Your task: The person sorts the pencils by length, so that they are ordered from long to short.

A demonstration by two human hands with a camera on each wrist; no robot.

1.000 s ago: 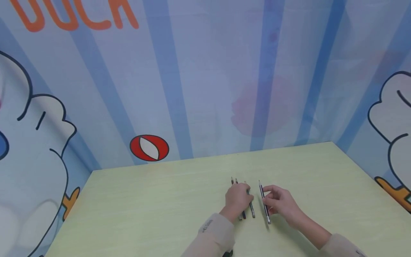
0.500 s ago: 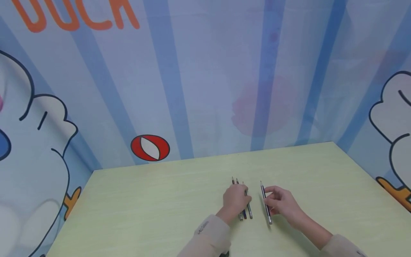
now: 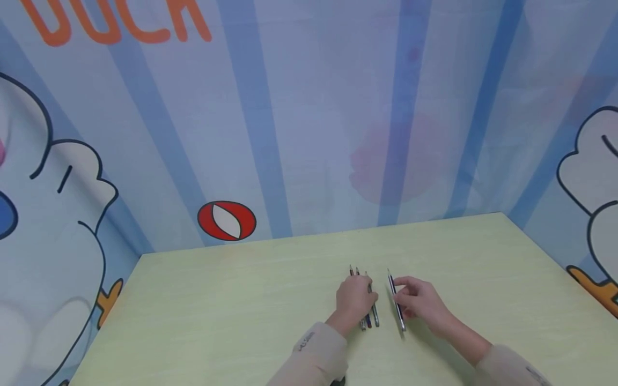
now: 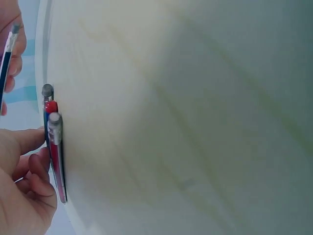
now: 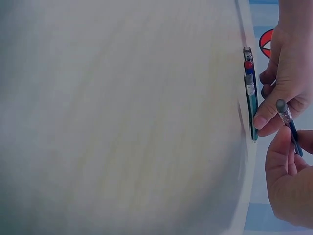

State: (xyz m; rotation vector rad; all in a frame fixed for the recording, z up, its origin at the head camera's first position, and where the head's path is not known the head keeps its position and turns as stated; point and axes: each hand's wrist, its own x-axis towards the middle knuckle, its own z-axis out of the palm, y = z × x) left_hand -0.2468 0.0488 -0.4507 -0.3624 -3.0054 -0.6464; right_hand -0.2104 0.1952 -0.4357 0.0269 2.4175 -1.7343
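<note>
Three pencils lie side by side on the table: a green pencil (image 5: pixel 252 105), a blue one with a red end (image 5: pixel 249 68), and a red pencil (image 4: pixel 57 166). My left hand (image 3: pixel 354 297) comes down over this group from above, thumb against the green pencil and curled fingers at the red one's side, gripping them together. To the right, my right hand (image 3: pixel 420 303) pinches a dark pencil (image 3: pixel 399 313) between thumb and fingers, its point facing away and its grey eraser (image 5: pixel 281 105) towards me. A small gap separates the held pencil from the group.
The pale yellow-green table (image 3: pixel 217 311) extends on both sides of the hands. Behind it stands a blue striped backdrop (image 3: pixel 318 118) with a printed red and white ball (image 3: pixel 227 221). Printed cartoon figures flank it.
The green pencil has shifted left, closer to the other two, along with my left hand's fingers. My right hand, still pinching the dark pencil, drifts slightly right, then back left.
</note>
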